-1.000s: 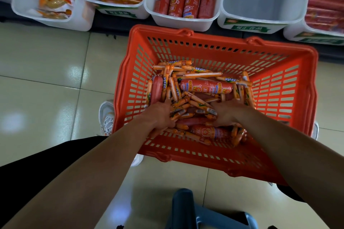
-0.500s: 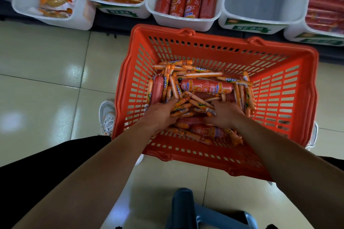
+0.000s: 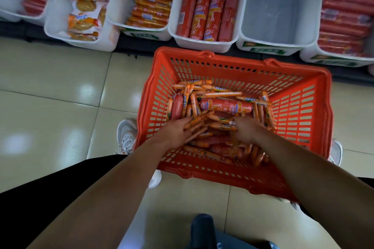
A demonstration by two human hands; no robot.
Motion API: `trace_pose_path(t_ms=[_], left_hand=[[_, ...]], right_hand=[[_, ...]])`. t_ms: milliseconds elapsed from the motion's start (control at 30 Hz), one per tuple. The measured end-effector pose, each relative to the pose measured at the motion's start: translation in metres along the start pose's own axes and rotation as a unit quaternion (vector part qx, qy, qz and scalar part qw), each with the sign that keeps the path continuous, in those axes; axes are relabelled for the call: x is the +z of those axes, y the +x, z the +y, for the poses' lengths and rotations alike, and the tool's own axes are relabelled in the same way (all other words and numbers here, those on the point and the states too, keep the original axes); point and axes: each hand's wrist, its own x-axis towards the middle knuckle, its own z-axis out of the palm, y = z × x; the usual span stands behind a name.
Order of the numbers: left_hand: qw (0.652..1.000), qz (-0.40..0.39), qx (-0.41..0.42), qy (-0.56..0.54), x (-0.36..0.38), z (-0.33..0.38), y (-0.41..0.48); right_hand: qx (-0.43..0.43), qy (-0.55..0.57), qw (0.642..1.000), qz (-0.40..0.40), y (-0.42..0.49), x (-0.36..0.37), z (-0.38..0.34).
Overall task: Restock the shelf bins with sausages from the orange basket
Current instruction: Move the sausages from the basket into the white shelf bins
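Sausages (image 3: pixel 226 106): heaped in orange basket (image 3: pixel 293 107) on floor below shelf bins (image 3: pixel 279 6). Left hand (image 3: pixel 178 131) clutches thin ones; right hand (image 3: pixel 245 129) blurred, grip uncertain. Advice: gather one kind, ends aligned, before lifting to matching bin.

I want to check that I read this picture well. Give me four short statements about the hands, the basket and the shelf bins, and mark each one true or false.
1. The left hand and the right hand are both down inside the orange basket, among the thin sausages. True.
2. The white bin just to the right of the red sausage bin is full. False: nothing shows inside it.
3. The basket holds only thin sausages. False: a thick red sausage lies among them.
4. The basket stands on the tiled floor in front of the bins. True.
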Motion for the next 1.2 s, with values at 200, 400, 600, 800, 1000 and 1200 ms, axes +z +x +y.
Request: trace_pose_path(t_ms=[200,400,600,800,1000,1200], left_hand=[[0.999,0.034,0.007,-0.006,-0.021,0.012,-0.018],[0.997,0.068,0.024,0.005,-0.059,0.05,-0.047],[0.989,0.124,0.081,0.016,-0.106,0.092,-0.059],[0.98,0.172,0.1,0.012,-0.149,0.128,-0.023],[0.976,0.191,0.1,-0.006,-0.184,0.152,0.036],[0.976,0.192,0.107,0.008,-0.187,0.154,0.073]], right_hand=[[-0.036,-0.036,0.999,0.004,-0.034,-0.049,-0.002],[-0.075,-0.034,0.993,0.08,-0.088,-0.129,0.004],[-0.067,-0.004,0.981,0.184,-0.127,-0.199,0.026],[-0.008,0.03,0.964,0.264,-0.099,-0.249,0.055],[0.015,0.008,0.967,0.255,-0.033,-0.277,0.069],[-0.007,-0.037,0.981,0.192,0.028,-0.274,0.072]])
